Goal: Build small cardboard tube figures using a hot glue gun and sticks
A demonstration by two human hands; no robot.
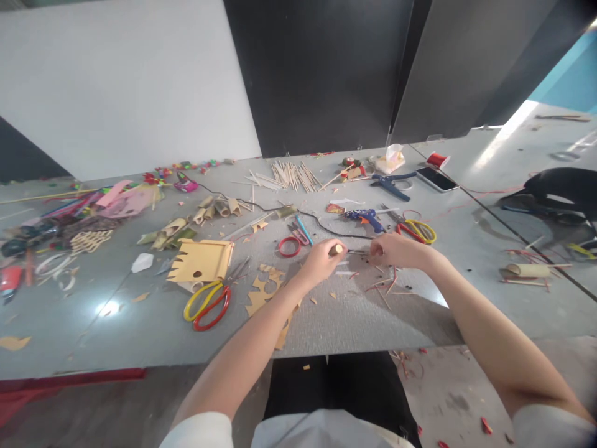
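My left hand (319, 262) is closed around a small tan cylinder (336, 249), whose round end points right. My right hand (394, 249) is closed in a pinch a little to the right of it, and a thin dark stick or wire (358, 252) runs between the two hands. Both hands rest low over the grey table (326, 317). A blue glue gun (366, 218) lies just behind them, with its black cord trailing left. Red thread scraps (385, 283) lie under my right wrist.
Yellow-and-red scissors (208, 305) and a yellow cardboard piece (200, 260) lie to the left. A second pair of scissors (420, 231), blue pliers (392, 183), a phone (437, 179), a red spool (438, 160), a bundle of sticks (293, 175) and bamboo tubes (219, 208) crowd the back.
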